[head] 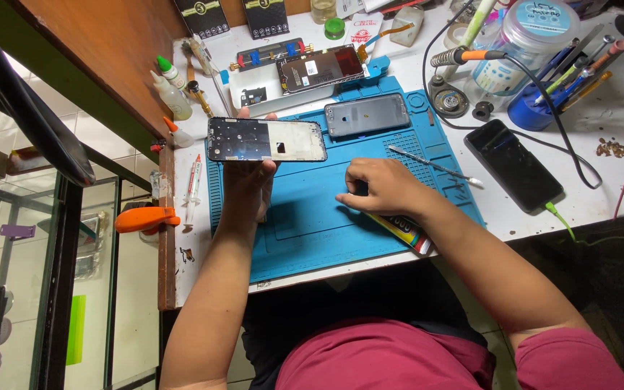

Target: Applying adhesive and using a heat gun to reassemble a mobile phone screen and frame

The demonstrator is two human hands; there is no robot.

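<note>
Blue rubber work mat (312,231) covers the middle of a white bench, seen from above by the person seated at it; every place below is given from this mat.

Over the mat's upper left corner, the left hand (248,189) holds up a phone frame (266,139), a long black rectangle with cut-outs, lying flat and lengthwise. The fingers are closed under and behind it, with fingertips showing above its top edge.

Near the mat's centre, the right hand (384,189) rests knuckles up, fingers curled down against the mat. It looks to be pressing or picking at something small and dark, but what lies beneath cannot be made out. Just under that wrist, at the mat's lower right edge, lies a glue tube (402,230) with a yellow and striped label.

On the mat's upper middle sits a grey phone back (367,115). To its right, a thin metal tool (433,166) lies slanted on the mat. Beyond the top edge, a phone screen (321,68) rests on a white tray. Off the right edge, a black phone (513,163) lies charging on a green cable.

Judging by the layout, the frame is being readied for refitting; a next move would need the right hand to lift whatever it covers cleanly and meet the frame steadily.
</note>
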